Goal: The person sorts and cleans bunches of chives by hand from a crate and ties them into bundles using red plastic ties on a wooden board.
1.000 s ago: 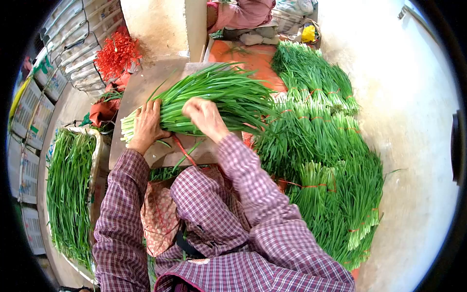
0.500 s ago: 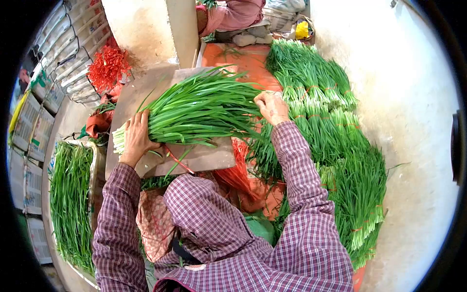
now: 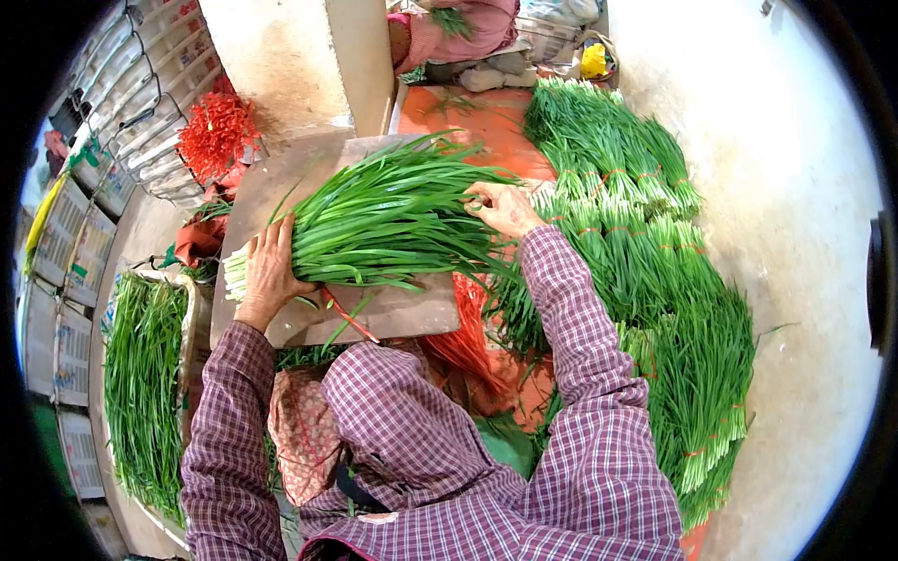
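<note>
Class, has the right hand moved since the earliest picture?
Yes: the right hand has moved rightward, from over the board to past its right edge.

Left hand (image 3: pixel 268 268) on green bunch (image 3: pixel 383 220); right hand (image 3: pixel 507 208) at leaf tips (image 3: pixel 479 236).

Your sleeves (image 3: pixel 599 374): purple-and-white check. Your bunch of leaves (image 3: pixel 383 215): bright green, stem ends (image 3: pixel 236 271) whitish. Board (image 3: pixel 402 313) greyish brown. Tied bunches (image 3: pixel 692 374) on your right deeper green, ties (image 3: pixel 613 175) red. Sheet (image 3: pixel 440 107) orange, wall (image 3: pixel 795 187) cream, cloth (image 3: pixel 304 435) salmon with pale print.
</note>
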Demonstrator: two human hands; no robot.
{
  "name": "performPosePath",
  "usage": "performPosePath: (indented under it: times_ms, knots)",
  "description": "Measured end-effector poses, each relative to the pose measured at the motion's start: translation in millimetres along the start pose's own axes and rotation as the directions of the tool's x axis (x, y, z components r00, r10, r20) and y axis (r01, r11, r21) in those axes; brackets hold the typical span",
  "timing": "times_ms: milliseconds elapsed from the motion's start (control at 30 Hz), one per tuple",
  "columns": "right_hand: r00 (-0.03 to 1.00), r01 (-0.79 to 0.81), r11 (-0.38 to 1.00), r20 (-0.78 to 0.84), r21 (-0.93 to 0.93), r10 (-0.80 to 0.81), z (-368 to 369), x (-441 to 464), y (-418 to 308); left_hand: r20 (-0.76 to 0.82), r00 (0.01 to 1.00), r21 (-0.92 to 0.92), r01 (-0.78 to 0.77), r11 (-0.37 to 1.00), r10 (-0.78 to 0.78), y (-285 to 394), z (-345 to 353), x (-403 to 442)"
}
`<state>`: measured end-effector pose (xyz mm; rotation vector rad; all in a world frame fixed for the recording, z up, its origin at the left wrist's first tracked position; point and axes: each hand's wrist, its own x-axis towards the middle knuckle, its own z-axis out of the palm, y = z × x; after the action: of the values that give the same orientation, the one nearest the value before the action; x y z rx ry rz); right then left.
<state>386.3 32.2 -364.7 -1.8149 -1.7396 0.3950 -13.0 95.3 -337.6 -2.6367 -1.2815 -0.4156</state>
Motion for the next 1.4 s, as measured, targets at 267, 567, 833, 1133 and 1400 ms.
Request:
performPosePath:
  times_ms: [267, 567, 833, 1133, 1400]
  knots:
    - [0.99, 0.118, 0.989, 0.071, 0.087, -0.125, 4.1, 18.6, 1.4, -0.005, 1.0, 0.007, -0.01, 1.0, 0.01, -1.0, 0.5, -1.1]
    - [0.997, 0.024, 0.999, 0.076, 0.041, -0.027, 15.4, 23.2, 5.8, -0.004, 1.0, -0.011, -0.003, 1.0, 0.003, 2.9, -3.3, -0.8]
    - [0.988, 0.115, 0.984, 0.115, -0.136, -0.099, -4.8, 18.8, -7.3, -0.005, 1.0, -0.018, -0.014, 1.0, 0.014, 1.5, -3.3, -1.6]
    - [0.947, 0.098, 0.994, 0.312, -0.049, -0.077, -25.5, 13.9, -34.5, -0.006, 1.0, -0.007, -0.006, 1.0, 0.006, 0.6, -1.9, -2.1]
    - [0.963, 0.018, 0.998, 0.266, 0.058, -0.033, -0.8, 20.5, -25.2, -0.018, 1.0, -0.023, -0.011, 1.0, 0.011, 1.8, -3.9, -2.1]
